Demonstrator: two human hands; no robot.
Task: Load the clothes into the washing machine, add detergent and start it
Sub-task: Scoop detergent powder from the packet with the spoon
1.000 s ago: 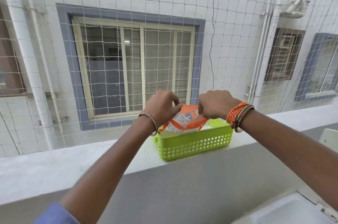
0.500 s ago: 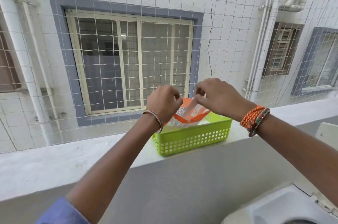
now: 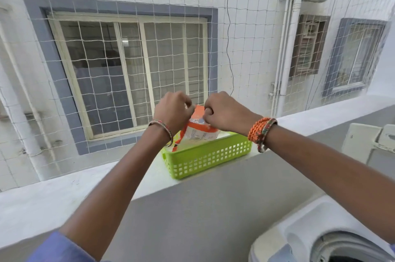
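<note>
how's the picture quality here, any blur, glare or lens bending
Head view: soft, even daylight, no glare or hard shadows. The wide-angle lens bows the ledge and the drainpipe. The left hand, right hand and detergent packet are fairly sharp; the washing machine at the corner looks softer.

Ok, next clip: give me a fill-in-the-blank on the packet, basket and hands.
1. Both hands, left and right, pinch the top of the orange ____.
2. The packet stands in a ____ basket.
3. The basket sits on the ____.
4. The orange wristbands are on the ____ wrist.

Missing words: packet; green; ledge; right
</note>
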